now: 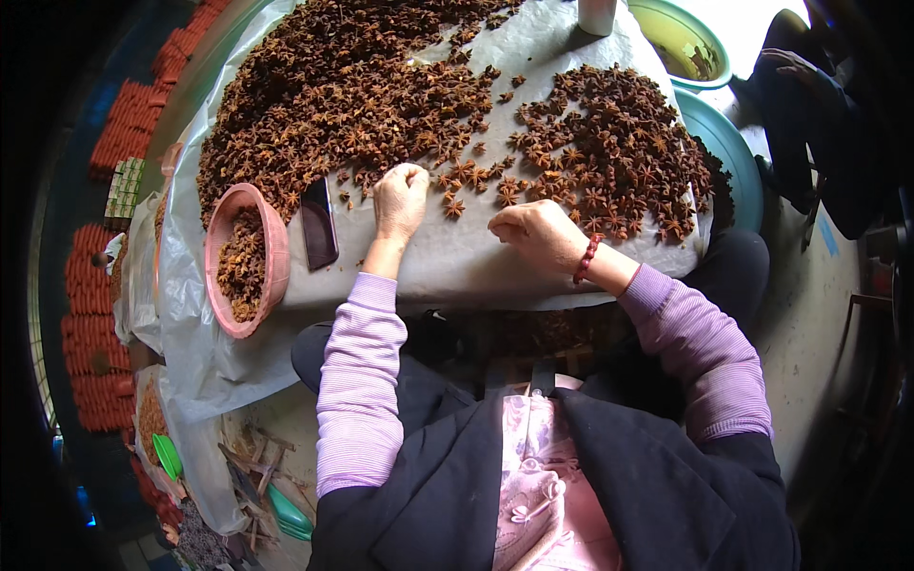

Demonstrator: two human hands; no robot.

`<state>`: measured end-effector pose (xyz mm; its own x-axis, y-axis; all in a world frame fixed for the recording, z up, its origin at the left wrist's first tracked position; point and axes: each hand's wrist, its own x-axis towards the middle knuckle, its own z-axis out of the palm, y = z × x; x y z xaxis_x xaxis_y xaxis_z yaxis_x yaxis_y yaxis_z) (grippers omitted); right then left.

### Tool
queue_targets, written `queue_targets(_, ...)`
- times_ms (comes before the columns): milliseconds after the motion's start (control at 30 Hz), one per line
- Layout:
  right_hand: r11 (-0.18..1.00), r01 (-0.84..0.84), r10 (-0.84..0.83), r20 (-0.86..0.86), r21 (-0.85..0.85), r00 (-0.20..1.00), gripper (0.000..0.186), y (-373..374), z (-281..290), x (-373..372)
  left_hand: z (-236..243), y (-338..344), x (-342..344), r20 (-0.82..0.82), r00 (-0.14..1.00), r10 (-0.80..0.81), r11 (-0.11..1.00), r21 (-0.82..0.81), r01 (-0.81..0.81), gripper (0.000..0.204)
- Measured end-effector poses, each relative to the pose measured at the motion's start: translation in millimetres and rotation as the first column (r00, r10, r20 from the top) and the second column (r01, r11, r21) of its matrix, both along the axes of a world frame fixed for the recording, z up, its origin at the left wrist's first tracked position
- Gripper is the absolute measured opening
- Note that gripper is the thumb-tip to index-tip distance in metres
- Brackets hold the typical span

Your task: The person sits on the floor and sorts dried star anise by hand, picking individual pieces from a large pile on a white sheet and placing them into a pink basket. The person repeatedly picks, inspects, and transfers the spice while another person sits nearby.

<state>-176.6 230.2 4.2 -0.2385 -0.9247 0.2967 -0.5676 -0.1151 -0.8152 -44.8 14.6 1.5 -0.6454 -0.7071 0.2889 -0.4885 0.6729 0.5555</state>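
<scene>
My left hand [401, 200] is closed above the near edge of a big heap of star anise [343, 100], its fingers curled inward. Whatever they hold, if anything, is hidden. To the right, my right hand [539, 232], with a red bead bracelet at the wrist, has its fingers pressed together over the white sheet [447, 262]; I cannot make out anything in them. Just beyond it lies a second heap of star anise [609, 143], with several loose pods between the two heaps. Left of my left hand are a dark phone [320, 225] and a pink bowl [276, 271] holding small brown pieces.
A white cup [597, 15] stands at the far edge. Beyond the right edge are a green basin [721, 57] and a teal basin [748, 181]. Another person [809, 124] sits at far right. Stacked red bags [93, 328] and a green scoop [167, 457] lie left.
</scene>
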Motion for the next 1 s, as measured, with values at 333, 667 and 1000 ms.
queue_targets(333,0.992,0.065,-0.099,0.369,0.106,0.924,0.028,-8.7,4.5,-1.0,-3.1,111.5,-25.9,-0.541,0.827,0.152,0.615,0.707,0.349,0.010)
queue_targets(667,0.973,0.137,-0.214,0.497,0.188,0.841,0.023,-6.3,9.6,-1.6,-3.5,125.2,-19.6,-0.691,0.703,0.167,0.439,0.691,0.575,0.009)
queue_targets(1000,0.991,0.047,-0.010,0.280,-0.127,0.960,0.030,-1.1,21.1,-25.3,11.3,129.0,-0.9,-0.623,0.769,0.146,0.253,0.775,0.580,0.019)
